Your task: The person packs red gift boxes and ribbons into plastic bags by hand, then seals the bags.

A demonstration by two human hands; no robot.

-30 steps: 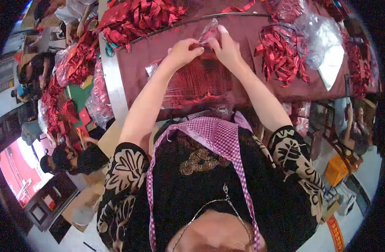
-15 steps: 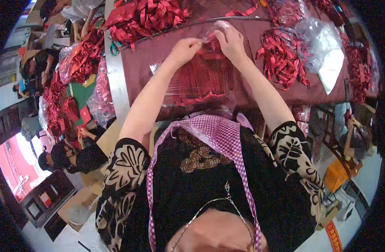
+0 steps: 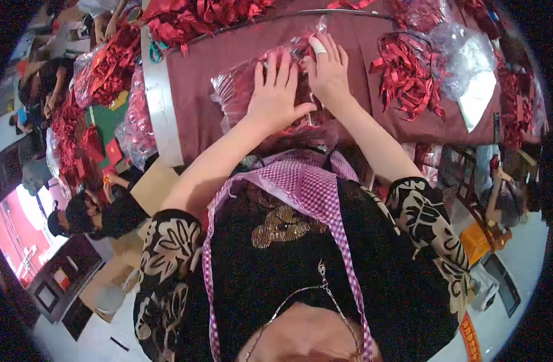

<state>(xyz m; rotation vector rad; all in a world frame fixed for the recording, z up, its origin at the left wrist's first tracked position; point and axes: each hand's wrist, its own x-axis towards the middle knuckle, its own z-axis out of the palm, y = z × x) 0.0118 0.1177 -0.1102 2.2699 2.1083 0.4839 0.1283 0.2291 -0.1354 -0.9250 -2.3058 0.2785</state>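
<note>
A clear plastic bag [image 3: 231, 93] with red strips inside lies on the dark red table cover [image 3: 195, 99], close to the person's body. My left hand [image 3: 276, 93] rests on the bag with its fingers spread and the palm down. Beside it, my right hand [image 3: 329, 69] lies at the bag's upper right part, fingers extended, with a white wrap on one finger. Both hands cover much of the bag's middle. Red ribbon bunches [image 3: 409, 75] lie to the right of the hands.
Teal scissors [image 3: 157, 52] lie at the table's left edge near a red ribbon heap [image 3: 198, 24]. At the right are crumpled clear plastic [image 3: 454, 57] and a white sheet [image 3: 476, 99]. Other people [image 3: 95, 211] sit at the left, and one [image 3: 505, 196] at the right.
Both hands have come off the pinched upper edge of the bag. The left hand has moved down and flattened on the bag; the right hand has opened out on it.
</note>
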